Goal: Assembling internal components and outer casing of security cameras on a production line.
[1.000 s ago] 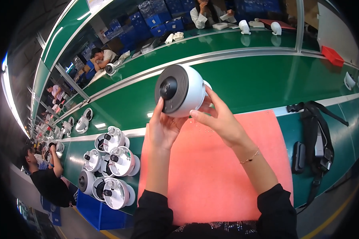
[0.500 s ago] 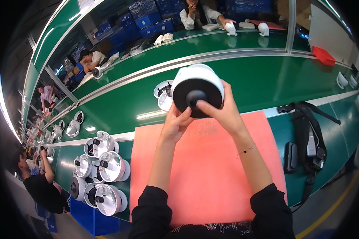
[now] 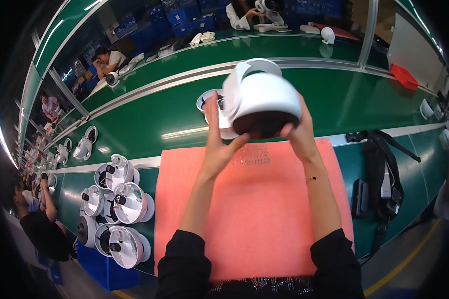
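A white, round-bodied security camera (image 3: 269, 95) with a dark front face is lifted above the far edge of the pink mat (image 3: 249, 209). It is slightly blurred, its dark face tipped downward and its curved white bracket on top. My right hand (image 3: 303, 135) grips its right side, thumb near the dark face. On the other side, my left hand (image 3: 217, 147) holds it with thumb and fingers spread around its lower left. Behind my left fingers, a white camera part (image 3: 204, 99) on the green conveyor is partly hidden. Rows of tiny metal pieces (image 3: 254, 154) lie on the mat's far part.
Several open white camera housings (image 3: 129, 202) cluster left of the mat. A black strap with a device (image 3: 386, 174) and a dark case (image 3: 360, 198) lie at right. More camera units (image 3: 85, 144) stand along the conveyor (image 3: 149, 124). A red tray (image 3: 404, 76) sits far right. Co-workers sit beyond and left.
The camera has tilted so its dark face points downward and its white top shows. Both hands shifted around it, the left fingers spreading upward. Across the line, a co-worker has lifted a white unit.
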A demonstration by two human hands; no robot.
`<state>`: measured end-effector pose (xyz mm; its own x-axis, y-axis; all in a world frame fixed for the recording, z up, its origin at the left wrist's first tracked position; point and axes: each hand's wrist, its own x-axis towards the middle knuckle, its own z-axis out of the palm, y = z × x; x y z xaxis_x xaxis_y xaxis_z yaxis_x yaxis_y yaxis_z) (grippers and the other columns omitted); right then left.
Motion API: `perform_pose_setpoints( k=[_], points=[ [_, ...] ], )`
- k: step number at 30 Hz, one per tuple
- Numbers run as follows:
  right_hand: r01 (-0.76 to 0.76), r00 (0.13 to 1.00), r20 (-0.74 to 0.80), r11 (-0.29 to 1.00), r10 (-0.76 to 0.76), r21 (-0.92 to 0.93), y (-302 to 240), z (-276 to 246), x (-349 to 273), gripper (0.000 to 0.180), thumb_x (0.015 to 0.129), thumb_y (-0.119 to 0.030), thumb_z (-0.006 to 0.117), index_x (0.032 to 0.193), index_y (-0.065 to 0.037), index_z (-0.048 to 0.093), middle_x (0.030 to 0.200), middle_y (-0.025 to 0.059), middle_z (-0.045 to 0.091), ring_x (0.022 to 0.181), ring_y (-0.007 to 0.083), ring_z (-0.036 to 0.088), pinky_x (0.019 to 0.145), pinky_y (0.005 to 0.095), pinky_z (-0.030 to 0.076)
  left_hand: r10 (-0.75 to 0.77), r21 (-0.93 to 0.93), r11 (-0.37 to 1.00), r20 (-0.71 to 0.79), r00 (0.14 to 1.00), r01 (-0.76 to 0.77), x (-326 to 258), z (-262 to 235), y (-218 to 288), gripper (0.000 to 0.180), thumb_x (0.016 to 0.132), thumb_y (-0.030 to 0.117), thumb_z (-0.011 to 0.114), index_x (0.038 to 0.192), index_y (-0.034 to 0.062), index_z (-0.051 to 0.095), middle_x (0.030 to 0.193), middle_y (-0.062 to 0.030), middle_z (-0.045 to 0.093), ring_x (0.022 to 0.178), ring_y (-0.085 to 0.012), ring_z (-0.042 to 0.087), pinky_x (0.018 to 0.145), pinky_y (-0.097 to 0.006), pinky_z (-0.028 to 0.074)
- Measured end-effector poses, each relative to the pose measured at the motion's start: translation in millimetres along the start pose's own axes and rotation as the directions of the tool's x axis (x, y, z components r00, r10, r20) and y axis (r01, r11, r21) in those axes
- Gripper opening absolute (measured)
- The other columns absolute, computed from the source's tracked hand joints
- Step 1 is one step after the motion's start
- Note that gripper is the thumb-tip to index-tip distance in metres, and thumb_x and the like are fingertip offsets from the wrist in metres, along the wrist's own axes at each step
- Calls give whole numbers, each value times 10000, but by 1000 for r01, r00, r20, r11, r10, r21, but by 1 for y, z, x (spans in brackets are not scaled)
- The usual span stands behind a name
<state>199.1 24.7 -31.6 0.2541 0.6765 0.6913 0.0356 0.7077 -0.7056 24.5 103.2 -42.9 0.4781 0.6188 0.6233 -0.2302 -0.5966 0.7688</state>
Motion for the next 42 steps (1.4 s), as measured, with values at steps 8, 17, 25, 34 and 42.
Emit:
perform_pose_setpoints(
  k=[8, 17, 25, 34, 42],
  points=[
    [-439, 576, -394, 678, 716, 590, 56, -42, -10, 632, 786, -436, 602, 1251, -79, 365, 1257, 145, 323, 1160, 299, 362, 902, 419, 428, -806, -778, 485, -221, 549, 399, -10, 17, -42, 931, 764, 250, 670, 1341, 131, -52, 1297, -183, 212, 1227, -294, 278, 1013, -423, 261],
    [-515, 373, -336, 494, 865, 700, 60, -29, -14, 697, 754, -440, 642, 1203, -15, 321, 1149, 183, 374, 1006, 321, 459, 836, 459, 453, -721, -793, 518, -203, 663, 321, -13, 6, -105, 575, 794, 203, 608, 1246, 61, 283, 1103, -119, 503, 1036, -223, 508, 889, -344, 411],
    [-329, 923, -47, 716, 383, -616, -2, -35, -20, 589, 706, -62, 566, 1251, -99, 344, 1047, 111, 472, 923, 253, 496, 804, 371, 440, -639, -483, 692, -64, 767, 536, 3, -60, -27, 516, 790, 440, 458, 1057, 5, 533, 956, -136, 609, 845, -210, 617, 658, -320, 529],
    [341, 925, 373, 277, 69, -898, -76, -31, -73, 504, 541, -41, 756, 1007, -174, 615, 1190, 113, 355, 1102, 324, 331, 933, 417, 362, -624, -645, 566, 73, 778, 514, -10, -76, 11, 276, 788, 291, 501, 817, 33, 596, 768, -91, 626, 662, -198, 599, 607, -321, 493],
    [551, 830, 478, 287, -287, -784, -90, -30, -107, 289, 529, -28, 718, 757, -169, 613, 1069, 116, 449, 1003, 329, 400, 826, 447, 454, -742, -609, 421, 194, 642, 672, -4, -68, -1, 229, 710, 293, 618, 746, 67, 597, 665, -68, 597, 565, -169, 565, 519, -293, 462]
  ],
)
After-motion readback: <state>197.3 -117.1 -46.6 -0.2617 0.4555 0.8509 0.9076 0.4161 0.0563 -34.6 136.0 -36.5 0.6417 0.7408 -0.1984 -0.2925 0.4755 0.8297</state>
